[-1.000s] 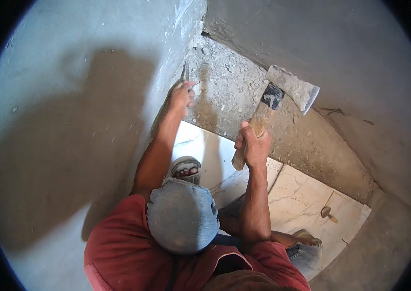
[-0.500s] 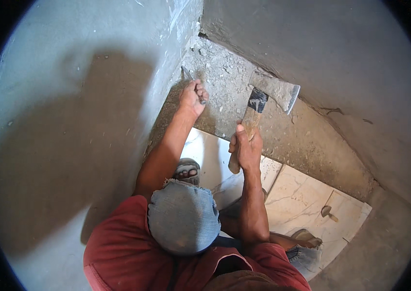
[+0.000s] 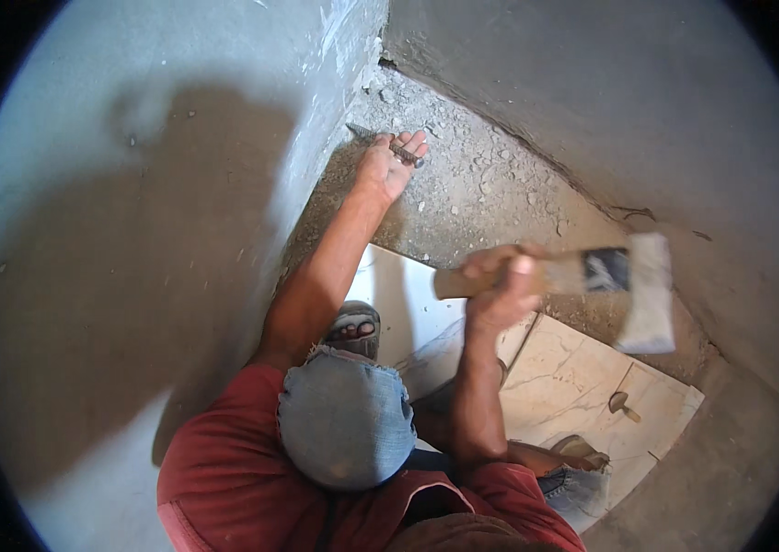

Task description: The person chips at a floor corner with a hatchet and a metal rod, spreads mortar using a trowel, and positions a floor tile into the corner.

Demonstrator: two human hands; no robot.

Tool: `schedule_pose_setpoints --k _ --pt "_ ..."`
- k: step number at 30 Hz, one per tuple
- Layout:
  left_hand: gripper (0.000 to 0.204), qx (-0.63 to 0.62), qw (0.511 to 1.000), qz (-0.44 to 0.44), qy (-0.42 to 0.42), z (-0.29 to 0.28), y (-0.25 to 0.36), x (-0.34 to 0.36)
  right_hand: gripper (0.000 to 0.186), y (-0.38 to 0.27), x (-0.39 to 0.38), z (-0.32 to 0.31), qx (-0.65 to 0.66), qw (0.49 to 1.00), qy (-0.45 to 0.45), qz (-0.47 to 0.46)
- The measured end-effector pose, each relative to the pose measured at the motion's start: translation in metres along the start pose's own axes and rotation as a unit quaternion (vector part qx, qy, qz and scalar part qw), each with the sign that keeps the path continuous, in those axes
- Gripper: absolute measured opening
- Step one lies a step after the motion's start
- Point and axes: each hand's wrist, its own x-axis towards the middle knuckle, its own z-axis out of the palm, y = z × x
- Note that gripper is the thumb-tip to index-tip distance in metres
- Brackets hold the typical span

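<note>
My left hand (image 3: 384, 173) reaches to the foot of the left wall, palm turned up and fingers loosely curled. Across it lies a ribbed steel chisel (image 3: 405, 155), its pointed end toward the wall and its blunt end toward the right. My right hand (image 3: 503, 299) is closed round the wooden handle of a hatchet (image 3: 651, 294). The hatchet is held well away from the chisel, its handle nearly level and its head out to the right, blurred by motion. Dark tape with a pale mark wraps the handle below the head.
Broken mortar and rubble (image 3: 463, 156) cover the strip of floor in the corner between two plastered walls. Pale veined tiles (image 3: 564, 354) lie nearer me, under my feet. A small tool with a dark rounded head (image 3: 618, 402) rests on the tiles at the right.
The hatchet has swung right and toward me, from beside the rubble to out over the tile edge. My left hand has rolled palm up and its fingers have loosened around the chisel.
</note>
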Motion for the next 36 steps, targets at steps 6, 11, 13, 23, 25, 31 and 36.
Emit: schedule_pose_setpoints --k 6,11,13,23,25,31,36 --pt "0.028 0.082 0.996 -0.027 -0.03 -0.004 0.01 0.007 0.019 0.092 -0.03 0.016 -0.248 0.924 -0.233 0.172" --pt "0.03 0.098 0.995 0.011 -0.029 -0.001 0.023 -0.016 0.028 -0.013 -0.007 0.028 -0.067 0.989 -0.085 0.105" --pt "0.031 0.101 0.995 0.008 -0.028 0.002 0.021 -0.017 0.029 -0.014 -0.008 0.029 -0.005 0.998 -0.053 0.031" --pt "0.017 0.099 0.984 -0.099 -0.111 -0.054 0.025 0.002 0.018 0.052 -0.015 0.004 -0.187 0.935 -0.202 0.226" --pt "0.019 0.236 0.969 -0.063 -0.043 -0.079 0.031 -0.021 0.018 0.031 0.008 -0.004 -0.111 0.955 -0.135 0.241" --pt "0.032 0.765 0.617 0.159 0.098 -0.086 0.06 -0.01 0.018 -0.006 0.02 -0.005 -0.031 0.97 -0.062 0.235" --pt "0.033 0.867 0.452 0.202 -0.057 -0.051 0.018 -0.042 0.019 0.005 0.011 -0.008 -0.072 0.96 -0.113 0.246"
